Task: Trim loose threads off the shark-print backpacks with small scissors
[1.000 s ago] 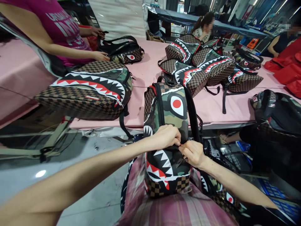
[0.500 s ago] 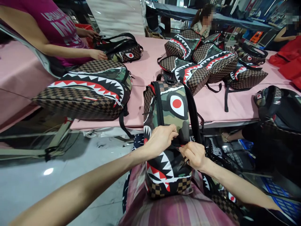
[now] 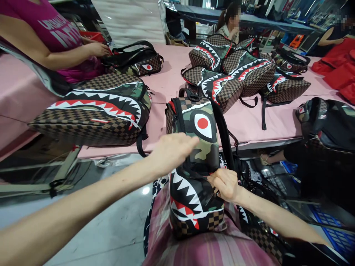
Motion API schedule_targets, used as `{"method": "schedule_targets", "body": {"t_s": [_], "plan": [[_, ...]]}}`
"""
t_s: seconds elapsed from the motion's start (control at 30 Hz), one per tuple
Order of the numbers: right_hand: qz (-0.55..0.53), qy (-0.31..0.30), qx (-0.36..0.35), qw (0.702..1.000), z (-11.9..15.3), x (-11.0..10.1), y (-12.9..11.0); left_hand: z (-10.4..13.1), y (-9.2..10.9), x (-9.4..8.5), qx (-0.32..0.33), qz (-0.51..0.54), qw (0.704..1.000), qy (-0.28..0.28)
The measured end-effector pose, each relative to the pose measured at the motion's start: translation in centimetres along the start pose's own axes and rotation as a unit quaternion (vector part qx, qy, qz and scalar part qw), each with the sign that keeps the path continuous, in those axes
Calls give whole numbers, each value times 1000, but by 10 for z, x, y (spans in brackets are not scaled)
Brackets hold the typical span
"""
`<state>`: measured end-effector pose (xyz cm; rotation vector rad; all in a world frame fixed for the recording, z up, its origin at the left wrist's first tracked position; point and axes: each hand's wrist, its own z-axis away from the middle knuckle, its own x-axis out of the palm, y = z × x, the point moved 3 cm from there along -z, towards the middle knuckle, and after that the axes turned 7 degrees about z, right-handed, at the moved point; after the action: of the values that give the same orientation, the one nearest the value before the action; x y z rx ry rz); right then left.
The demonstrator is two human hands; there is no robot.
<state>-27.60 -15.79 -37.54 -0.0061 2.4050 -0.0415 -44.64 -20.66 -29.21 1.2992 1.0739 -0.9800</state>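
A backpack (image 3: 206,155) stands upright on my lap, its side facing me, with a checkered and camouflage print, a red-and-white eye and shark teeth. My right hand (image 3: 224,183) is closed at the middle of this side, fingers pinching the dark pocket edge. A thin, pointed dark tool (image 3: 213,195) sticks out below those fingers; its kind is unclear. My left hand (image 3: 174,149) is over the left part of the backpack, below the eye. It is smeared by motion, so its fingers and anything in them cannot be made out.
Against the pink table (image 3: 166,92) leans the backpack's top. A large shark-print backpack (image 3: 94,111) lies to the left, several more (image 3: 235,72) at the back right. A person in a magenta shirt (image 3: 52,29) handles a bag (image 3: 138,61). Red cloth (image 3: 335,72) lies far right.
My left hand has moved up and left, away from my right hand. My right hand stays at the pocket edge. The person's hands on the left have drawn back a little.
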Motion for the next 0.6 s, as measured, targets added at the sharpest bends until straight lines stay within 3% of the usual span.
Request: {"method": "schedule_targets", "body": {"t_s": [0.1, 0.2, 0.27, 0.37, 0.4, 0.5, 0.6], "plan": [[-16, 7, 7, 1000, 2, 0, 1, 17, -26, -25, -67, 122, 989, 56], [-36, 15, 18, 999, 3, 0, 3, 57, -71, -23, -157, 218, 962, 53], [-51, 16, 26, 998, 1, 1, 4, 99, -108, -6, -238, 212, 947, 34], [-67, 16, 32, 997, -4, 0, 5, 177, -161, 25, -378, 34, 924, 48], [-69, 17, 32, 997, -5, 0, 5, 201, -173, 39, -390, 8, 921, 28], [-69, 10, 32, 997, -8, -2, 5, 261, -195, 70, -425, -42, 903, 42], [-57, -12, 29, 998, -8, -1, 4, 294, -200, 78, -460, -64, 880, 100]]}}
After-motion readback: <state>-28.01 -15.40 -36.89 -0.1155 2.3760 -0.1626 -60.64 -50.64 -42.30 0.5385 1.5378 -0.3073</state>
